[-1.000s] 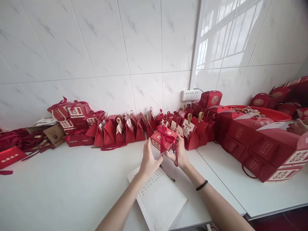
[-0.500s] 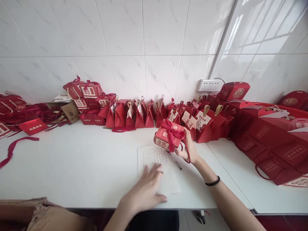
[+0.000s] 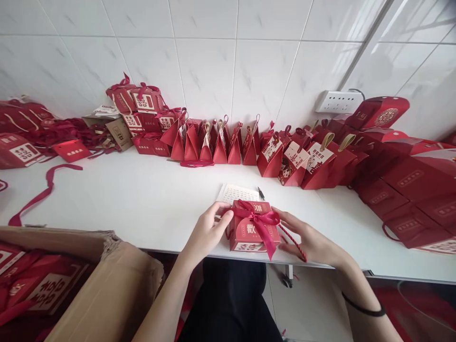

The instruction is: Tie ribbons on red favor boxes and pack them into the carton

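Observation:
A red gift box (image 3: 245, 237) with a crimson ribbon bow on top sits at the table's front edge, in front of me. My left hand (image 3: 208, 230) is at its left side, thumb and fingers curved against the upper corner. On the opposite side, my right hand (image 3: 313, 240) has its fingers against the box, so it is held between both hands. A twisted red cord handle (image 3: 294, 241) loops out by the right fingers. Just behind the box lies a handwritten sheet of paper (image 3: 237, 192), partly covered by it, with a pen (image 3: 261, 193) alongside.
Red triangular gift bags (image 3: 221, 145) line the wall. Stacked red boxes stand at the back left (image 3: 146, 121) and right (image 3: 402, 190). A loose ribbon (image 3: 48, 190) lies on the left. An open cardboard carton (image 3: 107, 275) holding red boxes stands at lower left.
The gift box came down from my raised right hand to the table's front edge. My left hand moved from the paper to the box's left side. The view tilted down and leftward.

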A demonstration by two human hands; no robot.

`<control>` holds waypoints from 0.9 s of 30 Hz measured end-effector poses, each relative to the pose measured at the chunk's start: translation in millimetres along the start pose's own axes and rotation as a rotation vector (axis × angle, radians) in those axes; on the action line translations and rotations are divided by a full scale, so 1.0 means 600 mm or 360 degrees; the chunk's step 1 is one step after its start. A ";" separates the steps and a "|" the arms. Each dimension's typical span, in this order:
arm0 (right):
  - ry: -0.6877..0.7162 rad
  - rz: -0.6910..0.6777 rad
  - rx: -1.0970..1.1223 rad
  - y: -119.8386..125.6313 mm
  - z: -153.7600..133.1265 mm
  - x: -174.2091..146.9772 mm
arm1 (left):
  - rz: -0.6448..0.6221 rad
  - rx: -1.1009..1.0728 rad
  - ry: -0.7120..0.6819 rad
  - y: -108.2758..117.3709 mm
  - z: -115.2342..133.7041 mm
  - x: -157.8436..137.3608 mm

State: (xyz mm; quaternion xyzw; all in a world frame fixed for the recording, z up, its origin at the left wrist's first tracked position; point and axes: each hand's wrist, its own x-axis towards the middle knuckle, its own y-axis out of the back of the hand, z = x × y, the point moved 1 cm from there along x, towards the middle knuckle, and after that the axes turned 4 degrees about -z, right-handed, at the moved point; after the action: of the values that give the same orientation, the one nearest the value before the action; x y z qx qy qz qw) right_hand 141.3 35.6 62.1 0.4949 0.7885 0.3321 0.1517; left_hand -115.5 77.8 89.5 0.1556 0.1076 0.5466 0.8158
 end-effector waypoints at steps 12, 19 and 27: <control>0.0413 0.1002 -0.0611 -0.048 -0.138 0.005 | 0.0285 -0.0160 -0.0313 -0.019 0.024 -0.022; 0.0659 0.1068 -0.0708 -0.117 -0.142 0.063 | 0.0030 0.0009 -0.0546 -0.014 0.044 -0.055; 0.0904 0.1268 -0.0815 -0.121 -0.134 0.047 | -0.0246 0.0599 -0.1038 -0.015 0.063 0.025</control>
State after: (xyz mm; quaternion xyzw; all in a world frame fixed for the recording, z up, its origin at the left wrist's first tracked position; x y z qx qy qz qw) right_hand 33.2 9.4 75.0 0.5933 0.4442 0.6654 -0.0889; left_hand -88.9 83.6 120.9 0.4596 -0.0477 0.3761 0.8032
